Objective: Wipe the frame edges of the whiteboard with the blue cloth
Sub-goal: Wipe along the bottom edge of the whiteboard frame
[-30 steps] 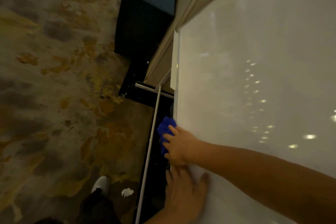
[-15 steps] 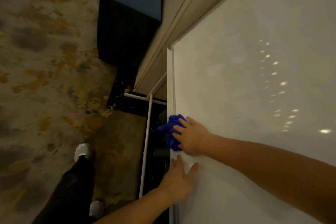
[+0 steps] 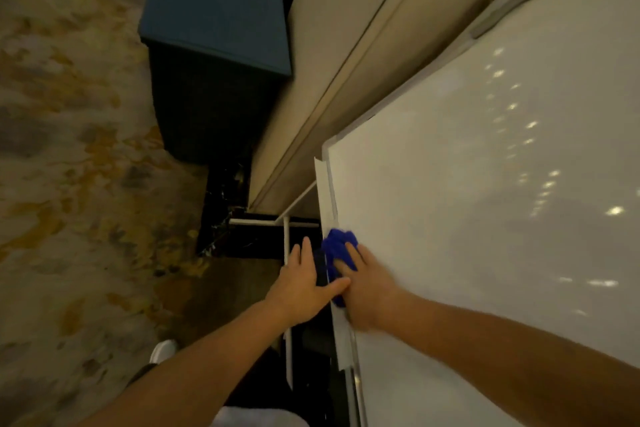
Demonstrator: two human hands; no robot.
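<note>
The whiteboard fills the right side, seen steeply from above, with its pale bottom frame edge running down the middle. The blue cloth is bunched against that edge. My right hand presses the cloth onto the frame, fingers curled over it. My left hand sits just left of the frame, fingers spread, its thumb touching the cloth and my right hand. Part of the cloth is hidden under my right hand.
A white stand tube runs below the board over a dark base. A blue-topped dark box stands against the beige wall. Patterned carpet covers the left. My white shoe shows near the bottom.
My left hand has left the board face and moved left, beside the frame and against the cloth. My right hand stays on the cloth at the edge. The view has shifted.
</note>
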